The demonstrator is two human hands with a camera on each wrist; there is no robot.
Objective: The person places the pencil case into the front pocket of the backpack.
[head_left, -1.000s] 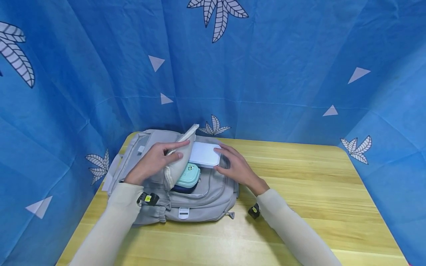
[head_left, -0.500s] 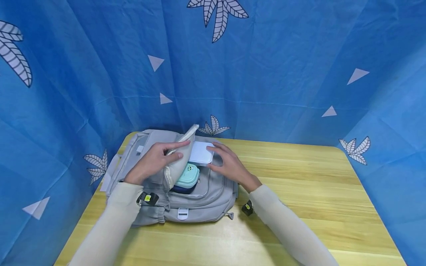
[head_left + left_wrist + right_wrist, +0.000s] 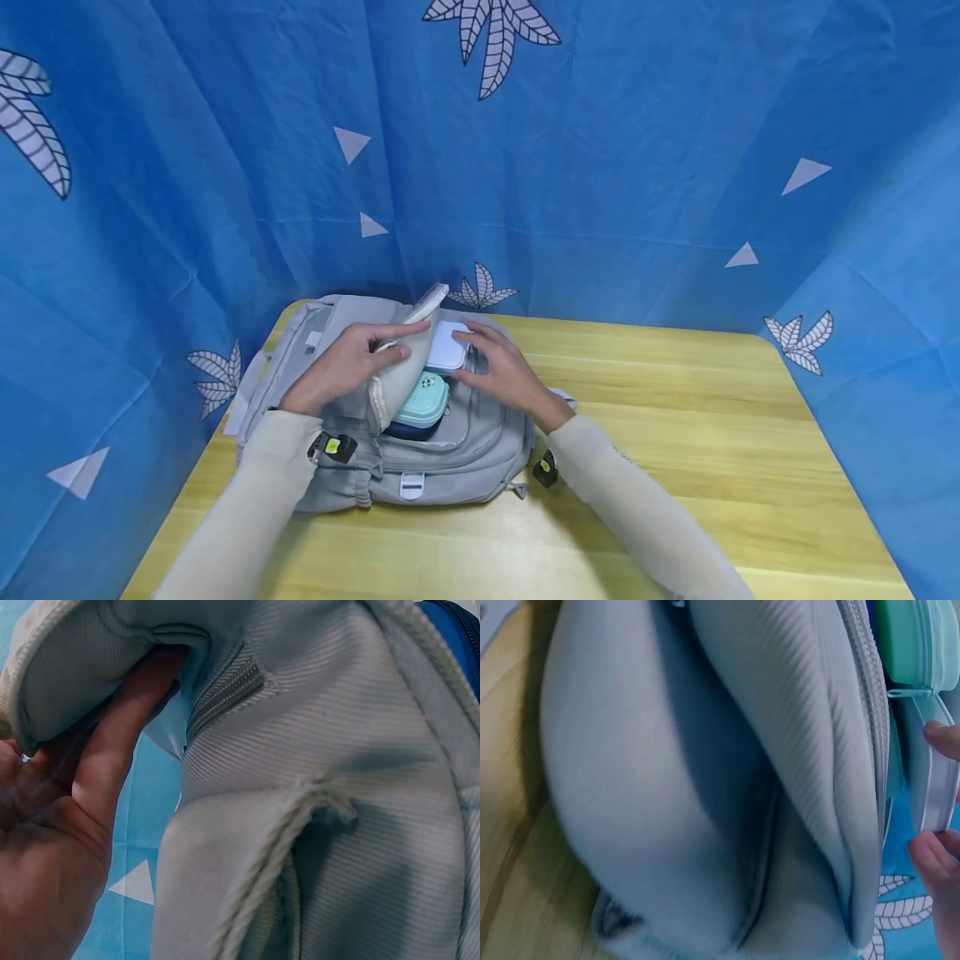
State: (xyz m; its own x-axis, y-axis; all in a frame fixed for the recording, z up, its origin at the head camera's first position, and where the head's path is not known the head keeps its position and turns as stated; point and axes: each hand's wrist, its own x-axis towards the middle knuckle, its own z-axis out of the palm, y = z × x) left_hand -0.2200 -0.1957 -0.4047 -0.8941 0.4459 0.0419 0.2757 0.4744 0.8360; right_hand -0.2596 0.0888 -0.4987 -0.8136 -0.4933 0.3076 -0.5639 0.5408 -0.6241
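A grey backpack (image 3: 480,475) lies on the table with its front pocket unzipped. My left hand (image 3: 348,362) holds up the pocket's flap (image 3: 409,377); index finger and thumb lie on its outside, the other fingers largely hidden. With thumb and fingers, my right hand (image 3: 506,367) pinches the right end of a flat white box (image 3: 447,347), whose left part is hidden behind the flap. Just below the box, a mint-green case (image 3: 424,402) sits in the pocket on a dark blue item (image 3: 411,432). The right wrist view shows fingers at the edges of the white box (image 3: 930,780).
The wooden table (image 3: 675,417) extends to the right of the backpack. A blue curtain (image 3: 600,167) with leaf prints hangs behind and at both sides. A white buckle (image 3: 412,486) and a zipper pull (image 3: 519,489) are at the backpack's near side.
My right hand has moved left with the white box, which has slid further behind the flap and shows less of itself. My left hand keeps its place on the flap.
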